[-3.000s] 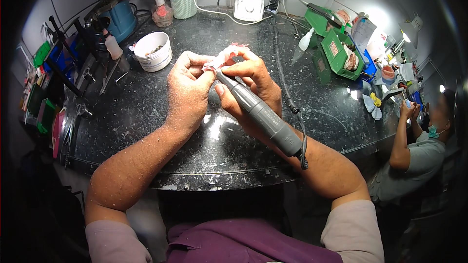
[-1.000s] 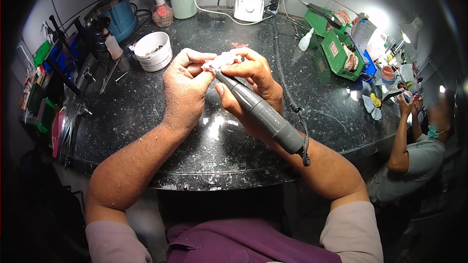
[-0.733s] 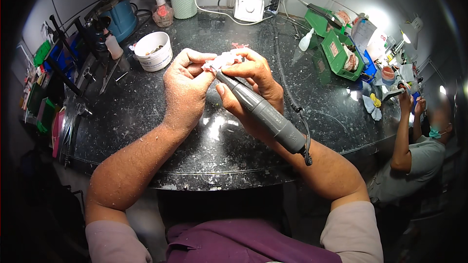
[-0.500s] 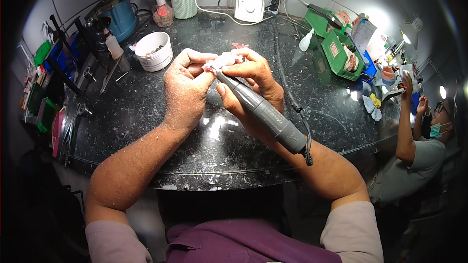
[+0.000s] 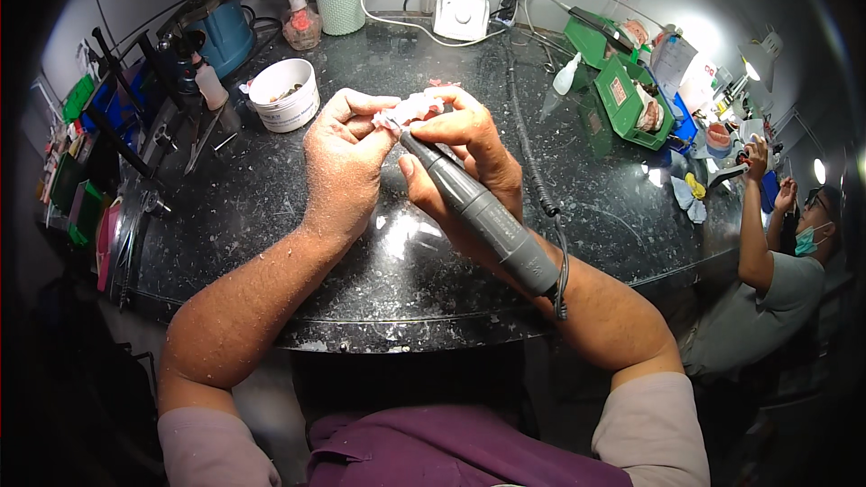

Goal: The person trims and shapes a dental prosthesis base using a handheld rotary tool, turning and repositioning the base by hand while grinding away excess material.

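Above the black bench, my left hand (image 5: 343,151) pinches a small pink-and-white denture (image 5: 411,109) between thumb and fingers. Pale dust coats this hand and its forearm. My right hand (image 5: 483,146) is wrapped round a dark grey rotary handpiece (image 5: 485,215), which slants from upper left to lower right. Its narrow tip meets the denture near my left thumb, though the bur itself is too small to make out clearly. The right fingertips also rest against the denture's right side. A coiled black cord (image 5: 561,284) hangs from the handpiece's back end.
A white tub (image 5: 284,97) stands left of my hands. Behind are a green cup (image 5: 342,9) of tools and a white control box (image 5: 462,15). Green boxes (image 5: 631,108) with dental models sit at right. Beyond them a masked co-worker (image 5: 767,298) raises both hands.
The handpiece's back end has swung down and slightly left, its cord following. The denture has shifted slightly left in my fingers. The co-worker's raised hands have moved a little.
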`<state>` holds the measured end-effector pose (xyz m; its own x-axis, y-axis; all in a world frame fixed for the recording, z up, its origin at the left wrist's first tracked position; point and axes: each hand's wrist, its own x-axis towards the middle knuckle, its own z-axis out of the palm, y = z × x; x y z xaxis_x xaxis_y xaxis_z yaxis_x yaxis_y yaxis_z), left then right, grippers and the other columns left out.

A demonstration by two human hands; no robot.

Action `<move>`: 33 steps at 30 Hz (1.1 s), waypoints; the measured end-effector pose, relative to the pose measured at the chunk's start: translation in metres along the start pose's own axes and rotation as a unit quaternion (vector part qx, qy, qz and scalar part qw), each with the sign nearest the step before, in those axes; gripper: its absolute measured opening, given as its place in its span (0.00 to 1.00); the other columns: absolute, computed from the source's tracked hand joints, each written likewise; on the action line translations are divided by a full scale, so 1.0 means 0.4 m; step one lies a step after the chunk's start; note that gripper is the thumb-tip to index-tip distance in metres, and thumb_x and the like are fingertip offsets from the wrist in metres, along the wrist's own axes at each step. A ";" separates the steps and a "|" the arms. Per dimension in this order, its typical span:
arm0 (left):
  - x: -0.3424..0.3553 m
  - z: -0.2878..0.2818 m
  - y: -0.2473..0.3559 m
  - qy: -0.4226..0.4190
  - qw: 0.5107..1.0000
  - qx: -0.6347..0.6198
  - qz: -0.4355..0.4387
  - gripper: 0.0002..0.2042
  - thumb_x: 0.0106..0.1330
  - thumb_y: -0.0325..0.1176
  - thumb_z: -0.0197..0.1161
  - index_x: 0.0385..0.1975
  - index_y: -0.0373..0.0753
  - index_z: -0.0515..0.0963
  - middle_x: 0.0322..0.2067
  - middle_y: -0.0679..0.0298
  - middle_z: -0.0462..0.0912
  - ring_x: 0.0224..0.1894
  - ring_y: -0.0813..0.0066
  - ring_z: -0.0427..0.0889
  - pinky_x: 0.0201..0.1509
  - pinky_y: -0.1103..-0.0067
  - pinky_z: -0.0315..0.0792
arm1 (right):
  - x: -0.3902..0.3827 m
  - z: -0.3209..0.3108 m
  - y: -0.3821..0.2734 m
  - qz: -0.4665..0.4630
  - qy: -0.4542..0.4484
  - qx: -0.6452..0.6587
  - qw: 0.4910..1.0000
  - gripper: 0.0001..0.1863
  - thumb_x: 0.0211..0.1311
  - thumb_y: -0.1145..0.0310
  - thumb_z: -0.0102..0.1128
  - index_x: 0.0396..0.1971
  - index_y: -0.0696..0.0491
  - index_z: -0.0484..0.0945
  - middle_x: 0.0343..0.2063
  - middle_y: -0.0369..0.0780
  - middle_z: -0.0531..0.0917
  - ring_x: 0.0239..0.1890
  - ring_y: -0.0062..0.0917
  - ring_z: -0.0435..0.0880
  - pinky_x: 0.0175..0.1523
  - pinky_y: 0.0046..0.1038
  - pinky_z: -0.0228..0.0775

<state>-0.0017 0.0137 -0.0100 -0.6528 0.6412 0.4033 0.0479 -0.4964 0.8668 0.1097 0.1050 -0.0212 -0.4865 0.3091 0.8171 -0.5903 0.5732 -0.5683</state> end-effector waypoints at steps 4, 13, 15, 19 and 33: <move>0.001 -0.001 -0.007 0.003 1.000 -0.007 0.008 0.04 0.66 0.19 0.57 0.39 0.32 0.73 0.38 0.58 0.82 0.42 0.76 0.83 0.49 0.81 0.76 | 0.011 -0.008 0.005 -0.054 -0.021 -0.069 0.996 0.19 0.49 0.84 0.66 0.43 0.54 0.76 0.45 0.42 0.77 0.62 0.35 0.69 0.65 0.37 0.64; 0.001 -0.002 -0.006 0.006 1.000 -0.019 -0.012 0.05 0.66 0.18 0.56 0.40 0.32 0.73 0.39 0.58 0.82 0.43 0.75 0.83 0.49 0.81 0.77 | 0.006 -0.014 0.000 -0.044 -0.044 -0.073 0.995 0.20 0.50 0.81 0.67 0.45 0.56 0.75 0.51 0.46 0.73 0.65 0.35 0.67 0.63 0.38 0.67; 0.004 -0.005 -0.007 -0.013 0.999 -0.040 -0.003 0.06 0.66 0.19 0.58 0.40 0.32 0.73 0.39 0.57 0.83 0.43 0.74 0.84 0.50 0.80 0.77 | 0.001 -0.019 0.006 -0.015 -0.044 -0.045 0.998 0.19 0.51 0.80 0.66 0.45 0.56 0.74 0.54 0.48 0.70 0.64 0.34 0.67 0.63 0.39 0.69; 0.008 -0.011 -0.013 -0.010 0.998 -0.051 -0.022 0.06 0.66 0.20 0.59 0.41 0.31 0.73 0.40 0.55 0.83 0.44 0.72 0.84 0.51 0.79 0.77 | 0.013 -0.022 -0.011 -0.067 -0.068 -0.130 0.987 0.17 0.53 0.80 0.65 0.43 0.56 0.74 0.53 0.47 0.70 0.62 0.32 0.69 0.63 0.38 0.68; 0.008 -0.006 -0.013 -0.008 0.999 -0.045 -0.002 0.06 0.66 0.21 0.60 0.41 0.31 0.73 0.40 0.55 0.83 0.45 0.72 0.84 0.52 0.77 0.77 | 0.011 -0.025 0.009 -0.045 -0.052 -0.062 0.996 0.19 0.51 0.82 0.64 0.44 0.56 0.73 0.52 0.47 0.71 0.64 0.35 0.67 0.62 0.37 0.68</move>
<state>-0.0058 0.0170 -0.0140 -0.6407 0.6517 0.4058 -0.0222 -0.5441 0.8387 0.1119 0.1160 -0.0189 -0.5034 0.1761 0.8459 -0.5530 0.6866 -0.4720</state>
